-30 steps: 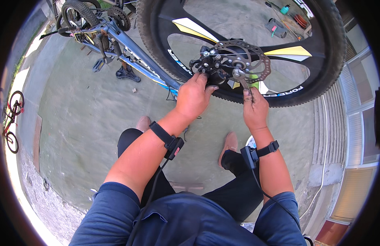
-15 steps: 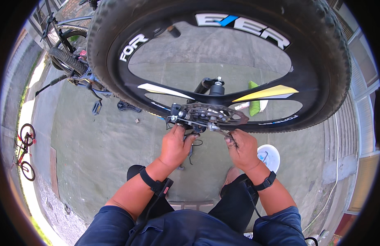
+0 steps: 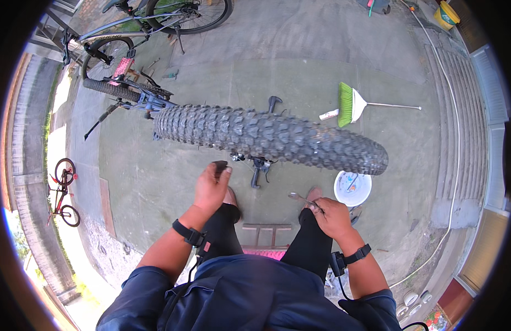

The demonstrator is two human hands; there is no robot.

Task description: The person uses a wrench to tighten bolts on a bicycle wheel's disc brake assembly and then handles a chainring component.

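Note:
The bicycle wheel's knobby black tire (image 3: pixel 266 138) stretches edge-on across the middle of the head view, over my hands. Below its left part is my left hand (image 3: pixel 211 187), raised with loosely curled, blackened fingers and the thumb apart; I see no tool in it. Lower right of the wheel, my right hand (image 3: pixel 331 214) is closed around a small metal wrench (image 3: pixel 302 199), whose end points left, away from the bicycle. Beneath the tire, a handlebar with brake levers (image 3: pixel 258 168) shows in part. The hub and brake disc are hidden.
A white bucket (image 3: pixel 352 188) with tools in it stands by my right foot. Beyond it lies a green broom (image 3: pixel 352 105). Another bicycle (image 3: pixel 123 33) stands upper left, and a small red bike (image 3: pixel 62 193) far left. A pale hose (image 3: pixel 454 138) runs along the right.
Both hands have drawn back from the brake disc area, the right one bringing the wrench along. My view has shifted, so the wheel now shows its tread instead of its side.

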